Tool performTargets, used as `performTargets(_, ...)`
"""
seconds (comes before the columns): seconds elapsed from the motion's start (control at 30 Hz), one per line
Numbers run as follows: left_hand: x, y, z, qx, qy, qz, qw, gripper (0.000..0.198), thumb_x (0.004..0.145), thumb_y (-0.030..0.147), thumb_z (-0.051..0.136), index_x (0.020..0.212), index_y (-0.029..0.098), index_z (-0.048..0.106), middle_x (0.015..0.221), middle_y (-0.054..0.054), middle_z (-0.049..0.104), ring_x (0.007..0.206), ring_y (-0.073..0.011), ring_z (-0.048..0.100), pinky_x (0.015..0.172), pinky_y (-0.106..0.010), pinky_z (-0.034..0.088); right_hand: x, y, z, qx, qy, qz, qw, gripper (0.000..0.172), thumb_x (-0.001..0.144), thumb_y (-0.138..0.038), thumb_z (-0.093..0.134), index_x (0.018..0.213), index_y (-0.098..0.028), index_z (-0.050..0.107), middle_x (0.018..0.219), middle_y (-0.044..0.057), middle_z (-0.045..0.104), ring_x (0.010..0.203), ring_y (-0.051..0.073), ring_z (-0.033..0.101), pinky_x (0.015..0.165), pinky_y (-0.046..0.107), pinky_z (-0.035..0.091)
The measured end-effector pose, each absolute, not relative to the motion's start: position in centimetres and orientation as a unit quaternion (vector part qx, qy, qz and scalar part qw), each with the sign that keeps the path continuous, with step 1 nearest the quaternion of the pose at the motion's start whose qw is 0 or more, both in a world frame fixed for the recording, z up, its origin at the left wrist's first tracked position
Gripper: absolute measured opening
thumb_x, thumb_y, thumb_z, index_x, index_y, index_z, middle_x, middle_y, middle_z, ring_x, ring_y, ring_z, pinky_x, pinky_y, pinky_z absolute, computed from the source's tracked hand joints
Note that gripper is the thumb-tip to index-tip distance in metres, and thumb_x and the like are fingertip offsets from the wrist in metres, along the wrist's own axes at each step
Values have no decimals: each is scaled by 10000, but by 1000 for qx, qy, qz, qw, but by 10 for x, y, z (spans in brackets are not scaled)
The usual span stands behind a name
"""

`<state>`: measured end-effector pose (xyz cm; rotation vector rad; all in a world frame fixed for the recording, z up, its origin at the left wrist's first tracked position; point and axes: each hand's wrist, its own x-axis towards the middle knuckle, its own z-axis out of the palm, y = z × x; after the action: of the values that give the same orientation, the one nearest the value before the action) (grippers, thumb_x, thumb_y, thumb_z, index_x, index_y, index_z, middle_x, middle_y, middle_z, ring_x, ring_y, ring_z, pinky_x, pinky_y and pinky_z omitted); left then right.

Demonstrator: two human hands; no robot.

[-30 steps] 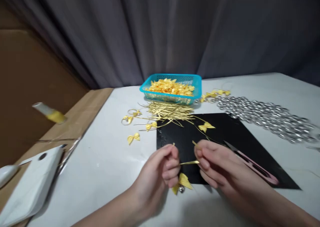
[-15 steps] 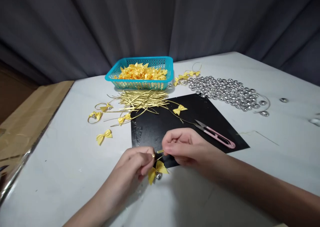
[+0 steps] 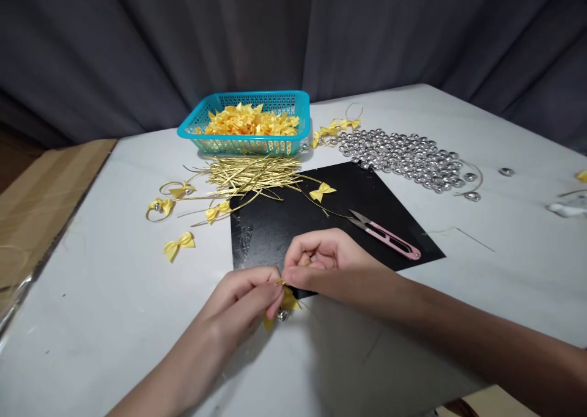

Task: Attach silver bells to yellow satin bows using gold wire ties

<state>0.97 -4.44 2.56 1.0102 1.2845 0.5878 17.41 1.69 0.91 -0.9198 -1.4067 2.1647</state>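
My left hand is closed in a pinch on a gold cord, low over the front edge of the black sheet. My right hand pinches the same cord, its fingertips almost touching the left ones. Below the fingers hangs a yellow ribbon bow, partly hidden by my left hand, with a silver bell at it. To the right, pink thread snips lie on the black sheet.
A blue basket of yellow bows stands at the back. In front lies a bundle of gold cords. Silver bells spread over the right side. Loose bows lie at left, and cardboard borders the table.
My hands have drawn together, so less cord shows between them. The bow and bell now sit closer under my left fingers. The whole view has shifted slightly.
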Motion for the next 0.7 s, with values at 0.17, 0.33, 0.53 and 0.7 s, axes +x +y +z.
performTargets(0.17, 10, -44, 25, 438, 557, 275, 650, 333, 809, 369, 436, 532, 206, 347, 545, 41, 302, 549, -135, 242, 519, -270, 207, 174, 15, 12, -341, -511, 768, 179, 321, 619, -334, 782, 647, -145, 523, 484, -102, 285, 454, 37, 206, 419, 166, 162)
performTargets(0.33, 11, -46, 25, 434, 555, 272, 655, 321, 812, 367, 445, 543, 206, 376, 552, 38, 323, 564, -138, 273, 531, -261, 229, 174, 14, 9, -352, -515, 761, 178, 306, 636, -342, 770, 662, -144, 539, 510, -92, 299, 469, 41, 219, 430, 168, 177)
performTargets(0.53, 14, -45, 21, 424, 566, 275, 652, 370, 839, 422, 434, 542, 204, 405, 570, 34, 337, 573, -140, 298, 546, -249, 268, 170, 12, 12, -372, -499, 761, 184, 312, 613, -325, 765, 621, -152, 506, 474, -104, 270, 449, 37, 207, 419, 169, 160)
performTargets(0.7, 14, -44, 18, 420, 549, 289, 663, 320, 820, 361, 429, 541, 205, 415, 554, 40, 308, 548, -136, 273, 524, -253, 269, 170, 10, 10, -387, -487, 756, 202, 216, 639, -226, 714, 617, -145, 515, 476, -101, 299, 451, 31, 221, 420, 161, 174)
